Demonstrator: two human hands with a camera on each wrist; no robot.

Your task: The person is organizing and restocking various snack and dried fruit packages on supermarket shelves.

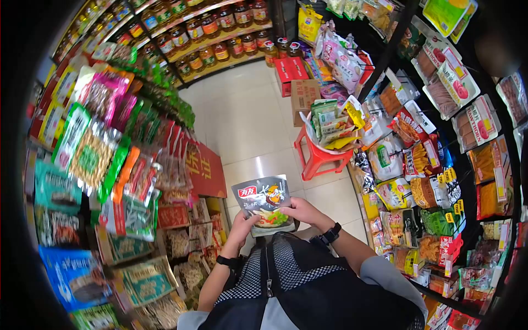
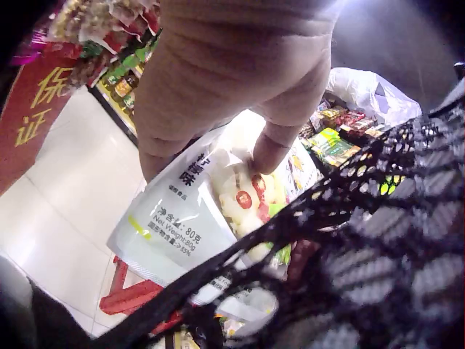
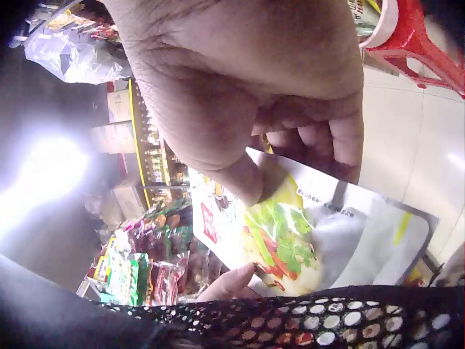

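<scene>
A grey and white food pouch (image 1: 263, 204) with a red logo is held in front of the chest, its printed front facing up. The left hand (image 1: 242, 226) pinches its left edge, thumb on the front. On the other side the right hand (image 1: 306, 213) grips the edge, thumb also on the front. The left wrist view shows the left hand (image 2: 240, 80) over the pouch (image 2: 196, 211), with small printed text visible. In the right wrist view the right hand (image 3: 254, 94) has its fingers behind the pouch (image 3: 349, 240).
Hanging snack packets (image 1: 91, 148) fill the left shelves, and more packets (image 1: 423, 192) line the right. A red stool (image 1: 324, 159) bears a bag of packets, beside cardboard boxes (image 1: 304, 96). Shelves of jars (image 1: 209, 33) stand at the back beyond the tiled floor (image 1: 242, 118).
</scene>
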